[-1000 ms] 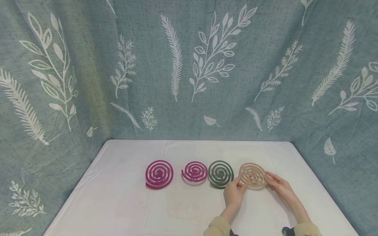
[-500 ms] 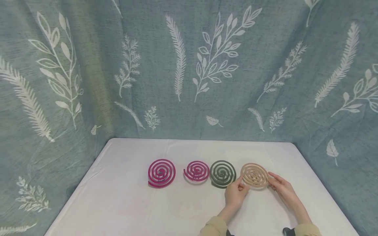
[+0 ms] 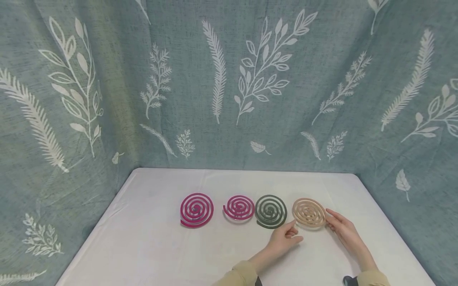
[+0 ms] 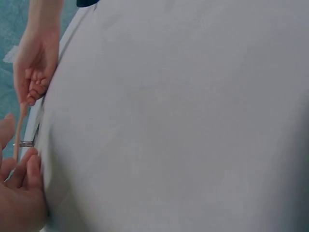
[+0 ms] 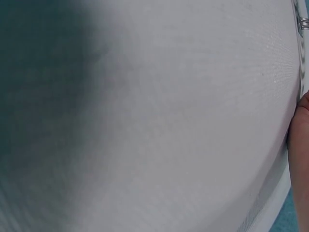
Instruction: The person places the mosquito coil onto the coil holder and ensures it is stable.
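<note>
A tan mosquito coil, a flat spiral, sits level just above the white table at the right of the head view. My right hand pinches its right edge between thumb and fingers; the left wrist view shows that hand at the coil's edge too. At the near left rim is my left hand, index fingertip right at the edge, thumb apart from it and the other fingers loosely bent. Under the coil a small metal stand shows. A dark green coil lies just left of it.
Two magenta coils stand farther left, a smaller one close beside the green coil and a larger one set apart. The white table is bordered by a blue-green curtain with white leaf prints at the back and sides.
My left thumb has come off the tan coil's rim, and the left wrist and forearm have swung leftward. The right hand keeps its hold, and the coil stays where it was.
</note>
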Action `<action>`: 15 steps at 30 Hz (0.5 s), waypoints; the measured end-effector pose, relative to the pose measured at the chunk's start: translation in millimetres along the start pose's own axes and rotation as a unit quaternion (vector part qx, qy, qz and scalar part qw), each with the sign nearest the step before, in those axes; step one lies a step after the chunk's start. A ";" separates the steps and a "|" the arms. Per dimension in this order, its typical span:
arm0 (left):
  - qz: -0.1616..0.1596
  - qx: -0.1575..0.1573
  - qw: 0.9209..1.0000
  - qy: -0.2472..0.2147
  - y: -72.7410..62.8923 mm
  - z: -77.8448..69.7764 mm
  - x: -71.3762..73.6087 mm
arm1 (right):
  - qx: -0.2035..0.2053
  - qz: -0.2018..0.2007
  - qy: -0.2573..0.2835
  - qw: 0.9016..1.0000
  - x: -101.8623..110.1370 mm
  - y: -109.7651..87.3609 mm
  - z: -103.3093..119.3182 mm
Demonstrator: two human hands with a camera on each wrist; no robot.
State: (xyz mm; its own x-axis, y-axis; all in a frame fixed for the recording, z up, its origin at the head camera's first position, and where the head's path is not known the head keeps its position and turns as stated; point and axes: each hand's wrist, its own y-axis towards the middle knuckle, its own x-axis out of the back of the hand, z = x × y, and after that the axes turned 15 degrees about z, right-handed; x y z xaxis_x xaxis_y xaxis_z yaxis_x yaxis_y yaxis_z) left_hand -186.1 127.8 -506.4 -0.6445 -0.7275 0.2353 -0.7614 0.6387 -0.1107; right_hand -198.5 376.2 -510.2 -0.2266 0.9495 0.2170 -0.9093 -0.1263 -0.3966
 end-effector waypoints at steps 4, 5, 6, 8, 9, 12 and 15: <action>0.046 0.024 0.999 0.004 -9.8 -4.2 11.7 | -0.002 0.000 0.004 1.000 2.7 1.4 2.0; 0.057 0.024 0.998 0.006 -13.1 -5.5 15.3 | -0.002 0.001 0.006 1.000 3.1 1.4 2.4; 0.066 0.024 0.997 0.005 -16.9 -6.5 19.4 | -0.002 0.001 0.007 1.000 3.0 1.2 2.8; 0.082 0.014 0.997 -0.005 -25.6 -8.7 29.1 | -0.002 0.000 0.009 1.000 2.1 0.6 3.8; 0.087 0.006 0.996 -0.011 -30.8 -10.3 35.3 | -0.003 -0.001 0.004 1.000 1.8 0.6 4.4; 0.096 -0.028 0.995 -0.009 -48.8 -14.6 60.7 | -0.006 -0.002 -0.002 1.000 -0.6 0.7 6.9; 0.070 -0.057 0.996 0.026 -68.2 -19.3 93.8 | -0.003 -0.003 -0.002 1.000 -1.8 1.9 8.9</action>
State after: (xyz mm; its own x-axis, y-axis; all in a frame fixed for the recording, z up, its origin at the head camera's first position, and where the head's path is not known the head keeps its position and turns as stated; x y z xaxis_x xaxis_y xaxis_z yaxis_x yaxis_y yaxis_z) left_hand -193.2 20.9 -458.2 -0.7374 -0.6165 0.2760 -0.6491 0.7598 -0.0369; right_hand -202.9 371.6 -503.4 -0.2219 0.9492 0.2231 -0.9090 -0.1186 -0.3996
